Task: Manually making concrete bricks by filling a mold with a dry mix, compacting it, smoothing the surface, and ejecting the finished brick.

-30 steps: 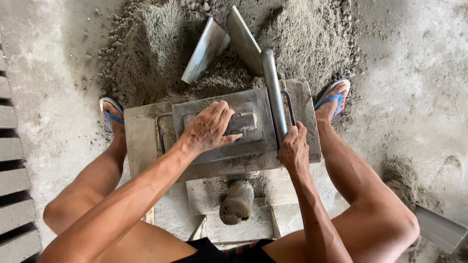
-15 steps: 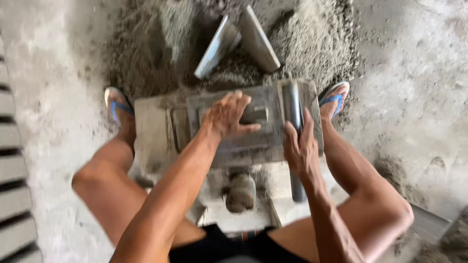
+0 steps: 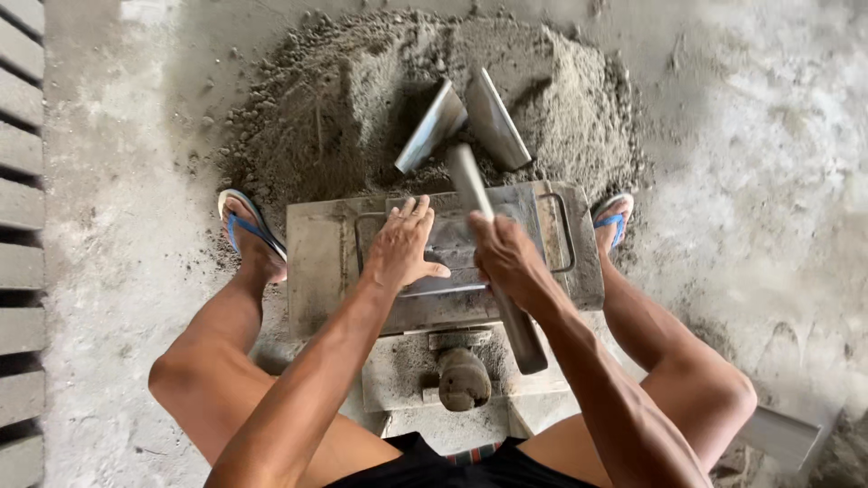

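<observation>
Sand heap [image 3: 344, 99] and two trowels [image 3: 463, 122] lie behind metal mould [image 3: 316, 262].

- Single head-worn view, looking steeply down from above the seated person's lap.
- Close range: arms, knees, metal mould [image 3: 443, 258], sand pile [image 3: 362, 99], concrete floor [image 3: 768, 181].

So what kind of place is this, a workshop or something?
Likely a small hand brick or block-making yard: a mound of damp grey mix on bare concrete, a metal mould under the left hand, finished blocks drying alongside.
</observation>
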